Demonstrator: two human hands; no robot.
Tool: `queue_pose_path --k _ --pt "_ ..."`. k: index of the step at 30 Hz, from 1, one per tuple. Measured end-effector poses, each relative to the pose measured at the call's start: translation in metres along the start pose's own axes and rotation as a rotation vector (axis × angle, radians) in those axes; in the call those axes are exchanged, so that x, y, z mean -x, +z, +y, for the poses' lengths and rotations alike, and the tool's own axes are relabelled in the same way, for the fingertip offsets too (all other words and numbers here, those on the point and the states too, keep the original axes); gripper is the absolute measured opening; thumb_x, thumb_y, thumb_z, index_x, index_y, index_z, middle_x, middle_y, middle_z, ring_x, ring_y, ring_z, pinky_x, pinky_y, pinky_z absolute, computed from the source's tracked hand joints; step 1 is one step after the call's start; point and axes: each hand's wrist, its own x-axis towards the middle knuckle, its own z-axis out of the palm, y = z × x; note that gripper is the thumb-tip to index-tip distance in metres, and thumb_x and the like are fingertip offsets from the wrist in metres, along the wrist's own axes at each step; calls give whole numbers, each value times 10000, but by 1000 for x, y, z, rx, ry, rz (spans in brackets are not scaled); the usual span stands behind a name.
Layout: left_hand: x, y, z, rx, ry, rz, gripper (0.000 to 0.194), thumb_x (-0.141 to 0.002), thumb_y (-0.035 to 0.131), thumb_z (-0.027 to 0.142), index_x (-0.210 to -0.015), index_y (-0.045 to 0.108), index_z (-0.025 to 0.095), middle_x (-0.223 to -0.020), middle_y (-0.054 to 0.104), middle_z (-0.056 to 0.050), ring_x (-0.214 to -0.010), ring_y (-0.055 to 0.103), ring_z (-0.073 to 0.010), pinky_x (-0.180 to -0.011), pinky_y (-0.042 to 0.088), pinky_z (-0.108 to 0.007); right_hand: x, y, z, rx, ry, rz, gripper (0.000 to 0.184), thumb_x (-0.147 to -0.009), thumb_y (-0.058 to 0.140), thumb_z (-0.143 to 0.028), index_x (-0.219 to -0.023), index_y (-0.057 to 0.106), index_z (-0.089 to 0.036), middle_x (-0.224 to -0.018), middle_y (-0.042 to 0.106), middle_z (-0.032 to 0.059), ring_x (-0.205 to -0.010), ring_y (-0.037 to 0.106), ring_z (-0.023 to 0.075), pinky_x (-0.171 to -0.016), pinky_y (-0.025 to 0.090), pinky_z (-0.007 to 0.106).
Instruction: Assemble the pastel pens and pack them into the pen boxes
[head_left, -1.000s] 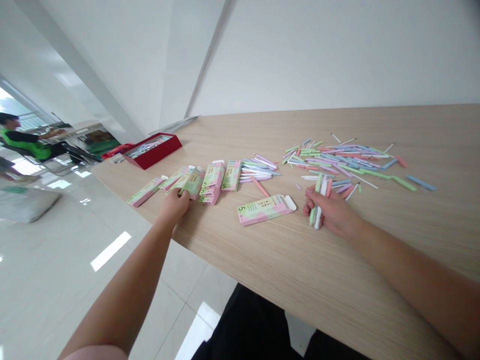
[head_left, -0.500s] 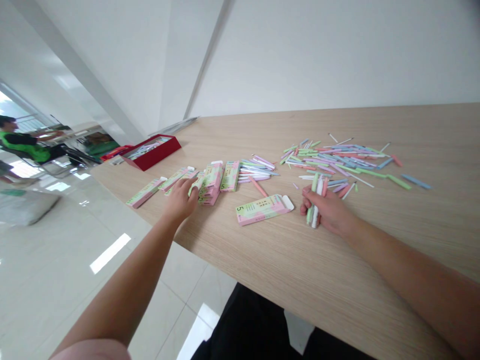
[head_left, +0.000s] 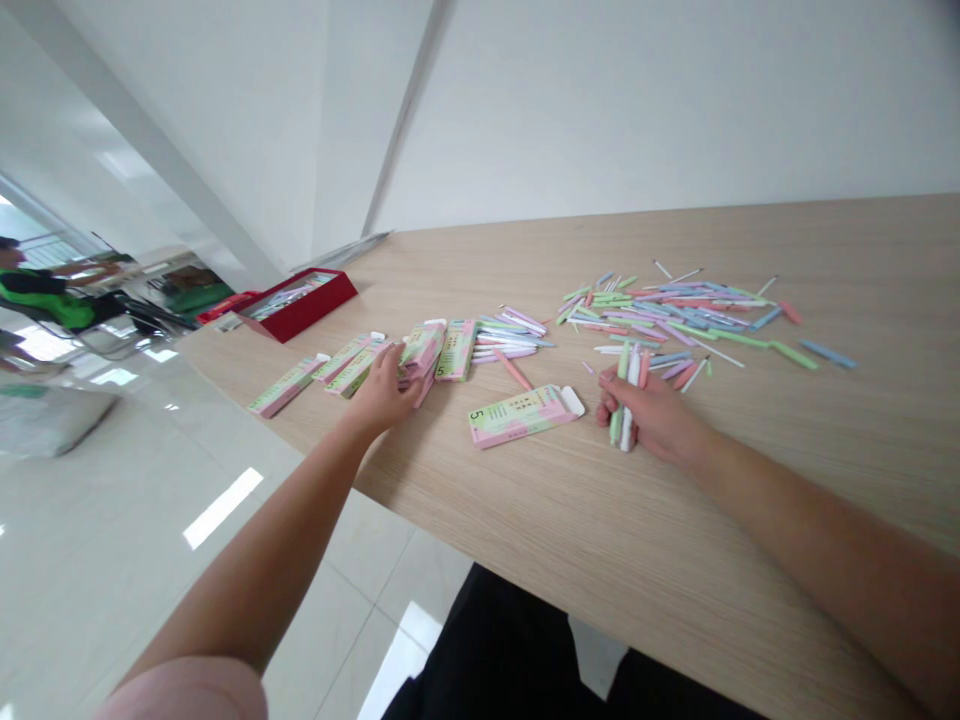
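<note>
My right hand (head_left: 649, 405) is closed round several pastel pens (head_left: 627, 400), green, white and pink, held upright just above the table. To its left an open pink-and-green pen box (head_left: 525, 415) lies with its white end flap towards that hand. My left hand (head_left: 386, 392) is at the near left end of a stack of similar boxes (head_left: 424, 345), thumb on the near side and fingers on the far side of a box. The fingers partly hide what they grip. One more box (head_left: 456, 350) leans beside the stack, next to a small pile of pens (head_left: 514, 335).
Loose pens and caps (head_left: 675, 310) lie scattered across the right of the wooden table (head_left: 750, 520). Several boxes (head_left: 289, 385) lie left of my left hand. A red tray (head_left: 304, 305) holding pens stands at the far left corner. Beyond the table a person (head_left: 45, 290) sits.
My left hand has moved right, from beside the stack onto its left end, uncovering a box on the left. My right hand keeps its pens in nearly the same place.
</note>
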Motion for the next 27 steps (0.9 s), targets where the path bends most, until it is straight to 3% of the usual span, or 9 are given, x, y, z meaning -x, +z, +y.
queue_pose_path --k 3,7,9,12,16,18,21,25,27 --pt "7 -4 6 56 -84 128 696 -958 513 412 -1541 350 69 -1509 470 -243 -1390 495 -332 -1155 426 -450 0 0 0 12 3 3 321 -824 786 -479 -879 573 -246 -595 562 -57 -537 639 160 -430 482 248" --pt "19 -16 15 118 -235 301 534 -993 438 414 -1436 461 116 -1431 544 -201 -1364 514 -323 -1170 413 -468 0 1 -2 39 0 2 323 -827 780 -490 -857 570 -247 -588 572 -49 -547 645 164 -417 473 245" --pt "24 -22 18 187 -340 386 479 -983 429 403 -1387 488 153 -1421 557 -171 -1315 559 -311 -1107 481 -450 0 2 -2 54 1 6 317 -836 771 -492 -848 571 -247 -586 577 -44 -547 641 163 -416 470 243" --pt "29 -28 24 437 -530 466 443 -947 414 390 -1337 493 196 -1398 567 -137 -1103 680 -272 -807 606 -364 0 0 0 77 0 1 329 -856 749 -508 -805 560 -243 -582 582 -34 -557 642 162 -427 473 239" --pt "37 -33 49 990 -673 508 447 -917 373 333 -1314 522 192 -1243 649 -109 -841 716 -198 -602 556 -269 -2 -5 5 143 -67 7 406 -872 712 -588 -748 550 -236 -582 615 -8 -528 625 162 -398 447 237" --pt "48 -31 73 1340 -688 430 460 -921 364 323 -1314 552 177 -1202 671 -109 -797 704 -179 -615 565 -270 0 -3 6 206 -130 13 409 -889 688 -607 -767 574 -233 -601 646 3 -473 582 145 -376 434 240" --pt "77 -19 117 1785 -683 154 479 -937 405 362 -1355 565 191 -1143 699 -101 -773 697 -173 -654 594 -286 11 8 0 246 -206 -13 352 -886 715 -569 -875 623 -229 -725 722 15 -416 519 101 -426 521 274" --pt "122 5 167 2119 -669 -250 480 -975 484 426 -1413 535 237 -1103 728 -80 -864 724 -177 -766 620 -283 29 31 -13 193 -214 1 452 -841 783 -515 -1188 628 -270 -1076 767 49 -415 507 73 -400 550 285" --pt "137 13 181 2178 -611 -406 467 -983 511 459 -1403 547 256 -1136 729 -71 -906 732 -175 -806 620 -277 33 38 -17 159 -208 40 572 -816 812 -487 -1312 594 -304 -1096 753 34 -439 526 80 -378 548 273"
